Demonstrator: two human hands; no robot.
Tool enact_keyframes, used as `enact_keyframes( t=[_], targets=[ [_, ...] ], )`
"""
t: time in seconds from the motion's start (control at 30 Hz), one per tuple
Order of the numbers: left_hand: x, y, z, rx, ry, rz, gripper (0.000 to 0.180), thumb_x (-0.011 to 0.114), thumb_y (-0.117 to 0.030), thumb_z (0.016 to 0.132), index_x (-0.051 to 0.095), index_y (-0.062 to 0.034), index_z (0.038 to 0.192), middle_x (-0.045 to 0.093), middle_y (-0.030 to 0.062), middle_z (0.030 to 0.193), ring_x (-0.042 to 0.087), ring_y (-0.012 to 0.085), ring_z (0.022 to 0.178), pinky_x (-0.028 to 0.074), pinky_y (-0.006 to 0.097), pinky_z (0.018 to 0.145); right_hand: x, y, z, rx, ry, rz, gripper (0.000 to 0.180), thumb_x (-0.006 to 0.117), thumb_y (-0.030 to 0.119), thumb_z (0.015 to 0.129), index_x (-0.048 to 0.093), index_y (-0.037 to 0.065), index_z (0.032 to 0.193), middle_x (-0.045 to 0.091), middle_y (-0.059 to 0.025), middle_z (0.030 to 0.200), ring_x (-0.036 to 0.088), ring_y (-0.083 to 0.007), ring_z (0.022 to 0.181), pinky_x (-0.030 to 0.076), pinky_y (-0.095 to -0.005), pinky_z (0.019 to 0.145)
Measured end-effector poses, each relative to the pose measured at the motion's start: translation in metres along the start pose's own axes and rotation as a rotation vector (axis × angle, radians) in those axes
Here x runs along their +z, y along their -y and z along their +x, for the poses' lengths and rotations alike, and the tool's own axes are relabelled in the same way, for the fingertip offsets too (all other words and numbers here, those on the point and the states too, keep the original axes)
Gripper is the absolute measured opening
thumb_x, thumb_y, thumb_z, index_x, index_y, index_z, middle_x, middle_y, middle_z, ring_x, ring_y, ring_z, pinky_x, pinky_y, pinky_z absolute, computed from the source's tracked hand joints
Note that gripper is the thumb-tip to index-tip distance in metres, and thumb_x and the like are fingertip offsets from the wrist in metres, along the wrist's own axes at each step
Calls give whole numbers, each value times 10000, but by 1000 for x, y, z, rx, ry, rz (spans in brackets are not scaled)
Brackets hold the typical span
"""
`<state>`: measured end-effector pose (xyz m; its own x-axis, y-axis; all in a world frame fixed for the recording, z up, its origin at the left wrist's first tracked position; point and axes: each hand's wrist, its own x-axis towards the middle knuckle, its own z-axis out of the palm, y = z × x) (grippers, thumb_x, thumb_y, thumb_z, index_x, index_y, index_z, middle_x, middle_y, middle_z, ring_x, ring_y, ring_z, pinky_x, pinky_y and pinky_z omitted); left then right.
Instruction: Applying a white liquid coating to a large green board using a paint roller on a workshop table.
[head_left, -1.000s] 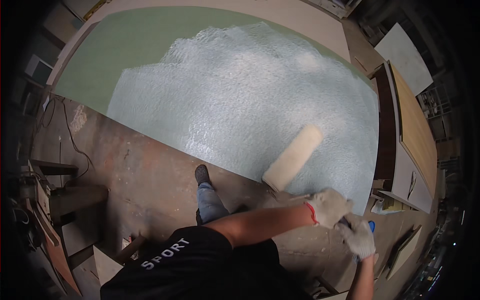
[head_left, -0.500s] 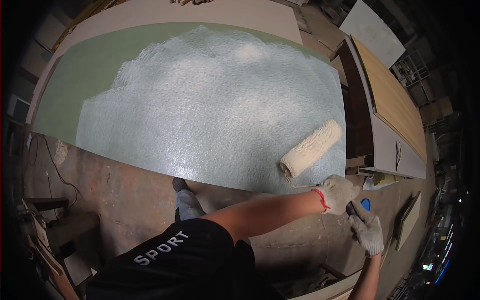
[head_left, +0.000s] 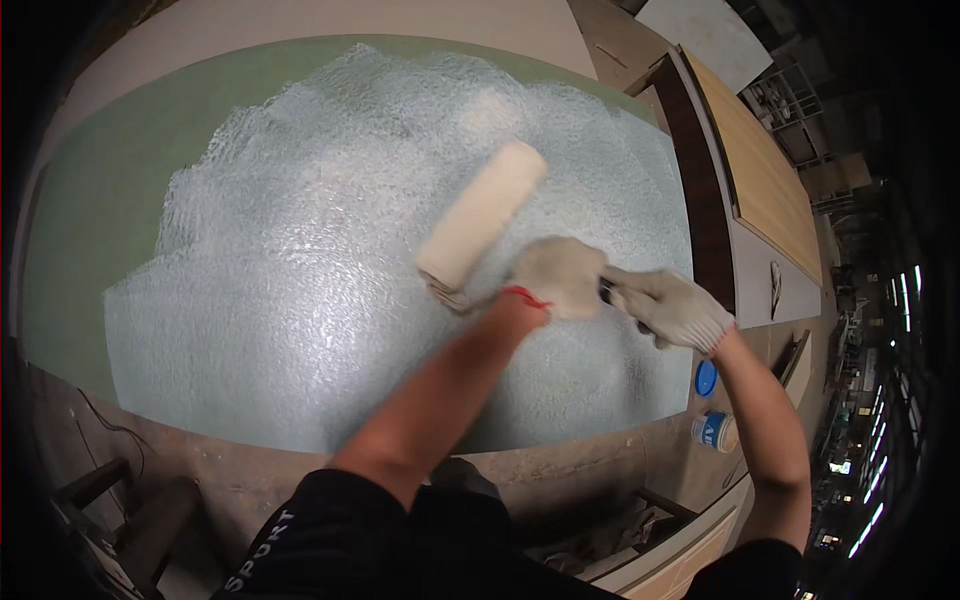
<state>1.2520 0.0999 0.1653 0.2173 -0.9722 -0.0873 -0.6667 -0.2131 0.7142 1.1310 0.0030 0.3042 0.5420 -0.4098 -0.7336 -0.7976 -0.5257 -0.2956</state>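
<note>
A thick, cream paint roller (head_left: 484, 215) is over the middle of a large green panel (head_left: 85, 225), set at a slant. Most of that panel wears a wet, whitish textured coating (head_left: 300, 290); bare green shows along the left and far edges. My gloved left hand (head_left: 558, 277), a red band at its wrist, is wrapped round the roller's handle close to the frame. Farther back on the same handle, my gloved right hand (head_left: 672, 308) is closed too. Only a short dark bit of handle shows between the gloves. Motion blurs the roller and left glove slightly.
A stack topped by a wood-faced board (head_left: 755, 170) stands just right of the panel. Near its lower right corner are a white tub (head_left: 712, 432) and a blue lid (head_left: 707, 378). A pale board (head_left: 470, 22) lies beyond the far edge. A cable (head_left: 115, 428) runs at the lower left.
The roller has travelled left and away from me, from the panel's near right part to its middle. Both hands moved with it, still gripping the handle. My view has shifted too.
</note>
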Motion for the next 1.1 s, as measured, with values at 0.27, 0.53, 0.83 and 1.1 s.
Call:
enact_keyframes(
  t=[0.27,0.53,0.83,1.1],
  targets=[
    [-171,209,-128,-266,-332,294,286,739,-328,798,768,-86,948,765,199,943,730,413,948,568,495,828,85,238,155,-735,-18,-263,569,459,465,1075,586,135,1521,724,-162,891,699,-232,670,614,-416,740],
    [-109,147,-105,-275,-233,325,314,705,-314,810,811,-115,1029,780,198,973,755,392,974,603,478,867,75,152,108,-667,-19,-215,602,479,470,1082,539,127,1573,630,-110,745,601,-181,548,559,-387,620],
    [88,-78,-6,23,-130,-78,292,755,-210,754,793,-12,966,767,247,938,773,412,924,627,489,810,10,-100,-46,-113,-54,-115,491,664,258,1033,624,102,1497,590,-46,676,556,-94,548,515,-324,556],
    [33,-4,-27,-123,-333,-175,236,766,-159,724,804,-19,911,781,238,923,789,387,899,637,497,811,7,-6,17,-213,-19,-220,502,714,253,1004,648,198,1498,588,24,688,501,-55,566,493,-272,532]
  ],
)
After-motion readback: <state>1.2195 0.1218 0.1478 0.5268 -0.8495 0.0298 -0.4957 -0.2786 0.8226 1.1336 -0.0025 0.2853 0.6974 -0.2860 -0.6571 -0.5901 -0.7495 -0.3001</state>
